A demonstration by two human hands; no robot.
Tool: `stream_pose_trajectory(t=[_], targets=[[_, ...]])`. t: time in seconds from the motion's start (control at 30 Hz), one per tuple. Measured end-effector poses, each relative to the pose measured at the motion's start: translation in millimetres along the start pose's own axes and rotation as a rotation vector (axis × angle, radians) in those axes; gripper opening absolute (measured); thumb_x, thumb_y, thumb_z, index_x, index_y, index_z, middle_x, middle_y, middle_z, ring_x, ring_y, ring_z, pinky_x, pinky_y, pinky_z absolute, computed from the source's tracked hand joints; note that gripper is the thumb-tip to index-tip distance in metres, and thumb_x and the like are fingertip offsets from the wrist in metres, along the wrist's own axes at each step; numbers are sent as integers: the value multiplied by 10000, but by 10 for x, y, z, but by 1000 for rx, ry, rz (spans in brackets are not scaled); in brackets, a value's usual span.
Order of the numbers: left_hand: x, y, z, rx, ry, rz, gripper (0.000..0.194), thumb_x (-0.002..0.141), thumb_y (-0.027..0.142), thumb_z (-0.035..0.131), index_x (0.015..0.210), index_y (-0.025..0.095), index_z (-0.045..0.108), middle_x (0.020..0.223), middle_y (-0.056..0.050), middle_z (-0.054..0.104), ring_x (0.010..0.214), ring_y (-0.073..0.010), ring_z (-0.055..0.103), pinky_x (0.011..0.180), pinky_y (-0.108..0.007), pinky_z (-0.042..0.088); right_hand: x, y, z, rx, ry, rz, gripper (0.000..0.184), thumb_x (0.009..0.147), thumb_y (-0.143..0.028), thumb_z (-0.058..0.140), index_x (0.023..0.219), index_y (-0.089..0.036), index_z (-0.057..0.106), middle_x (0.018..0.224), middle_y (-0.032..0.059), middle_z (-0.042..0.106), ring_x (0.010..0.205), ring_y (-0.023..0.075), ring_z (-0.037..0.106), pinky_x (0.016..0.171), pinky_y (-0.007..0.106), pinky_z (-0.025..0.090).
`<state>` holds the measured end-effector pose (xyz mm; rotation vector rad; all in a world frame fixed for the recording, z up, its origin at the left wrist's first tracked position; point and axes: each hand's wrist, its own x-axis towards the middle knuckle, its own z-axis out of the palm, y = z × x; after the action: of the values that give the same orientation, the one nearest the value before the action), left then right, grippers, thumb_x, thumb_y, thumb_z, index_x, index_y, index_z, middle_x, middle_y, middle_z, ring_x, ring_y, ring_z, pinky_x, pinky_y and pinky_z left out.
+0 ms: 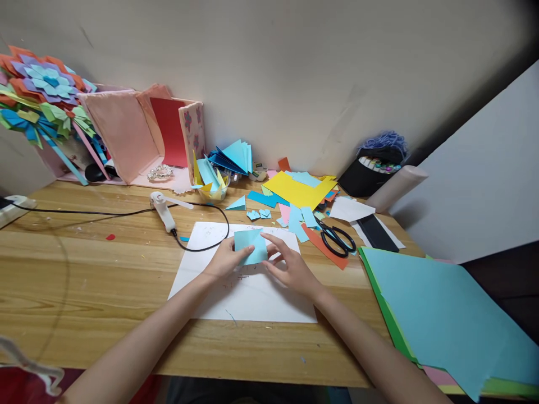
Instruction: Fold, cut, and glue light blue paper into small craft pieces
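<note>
A small light blue square of paper (245, 242) is held up in front of me, over a white sheet (202, 303). My left hand (225, 259) pinches it at the left, thumb on the face and the other fingers hidden behind. At its right edge, my right hand (290, 266) has the index finger at the upper corner and the thumb at the lower one, with a gap between them. The white sheet lies flat and carries some faint marks.
Black-handled scissors (337, 240) lie right of the sheet beside paper scraps and a yellow sheet (301, 192). A white glue gun (162, 210) with a black cord is at the left. Large coloured sheets (438, 303) are stacked right. Pink organiser (118, 129) stands behind.
</note>
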<state>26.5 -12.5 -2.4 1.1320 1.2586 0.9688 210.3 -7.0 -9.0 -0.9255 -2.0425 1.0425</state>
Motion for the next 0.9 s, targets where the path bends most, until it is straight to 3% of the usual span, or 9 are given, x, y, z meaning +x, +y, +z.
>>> stream_pose_trajectory(t=[0.1,0.23,0.37,0.47,0.6,0.77,0.83,0.9], targets=[[-6,7,-6,-11,-53,22,473,616,442,668,938,98,625,914,-92,667,807,-225,599,680,-290,456,-1,29,-58,-188,-24,-151,540,761,-117,514,1251,-329,433,1037,51,539,857,164,537,706,305,499],[-6,-43,15,-85,-143,9,423,634,421,669,932,123,637,907,-69,671,798,-198,601,687,-271,455,20,88,-102,-166,43,-210,386,734,-70,497,1014,-295,638,906,44,536,850,168,523,660,274,481],[-14,-59,41,-133,-141,-53,399,659,432,646,911,123,636,807,-59,667,681,-160,594,594,-248,449,57,77,-89,57,133,-97,188,745,-139,550,805,-253,686,879,37,530,836,157,528,660,263,468],[-29,-28,51,-199,-123,-41,413,624,385,688,943,128,632,854,-60,667,747,-168,604,668,-265,470,79,60,-45,251,164,8,77,746,-216,599,686,-214,645,876,36,540,848,160,528,680,265,454],[-48,23,59,-297,-191,-12,370,630,319,694,951,144,644,1002,-69,649,915,-193,592,816,-297,458,83,75,20,388,216,86,161,768,-258,593,622,-191,581,796,17,557,787,145,525,709,265,413],[-79,77,81,-371,-205,-24,339,701,410,617,878,124,656,925,-89,668,862,-202,619,816,-329,465,72,92,54,412,293,131,189,787,-272,575,622,-181,562,673,-9,534,676,120,494,658,241,377],[-98,89,99,-327,-185,5,393,730,473,565,858,113,657,891,-95,670,841,-202,619,790,-327,475,68,81,60,389,315,136,202,774,-274,589,602,-176,551,641,-18,506,635,111,469,610,229,361],[-115,84,125,-184,-115,46,394,686,466,620,867,117,657,847,-81,671,798,-195,618,737,-301,486,63,59,70,362,330,142,211,767,-280,593,591,-173,543,629,-20,491,608,106,448,576,225,348]])
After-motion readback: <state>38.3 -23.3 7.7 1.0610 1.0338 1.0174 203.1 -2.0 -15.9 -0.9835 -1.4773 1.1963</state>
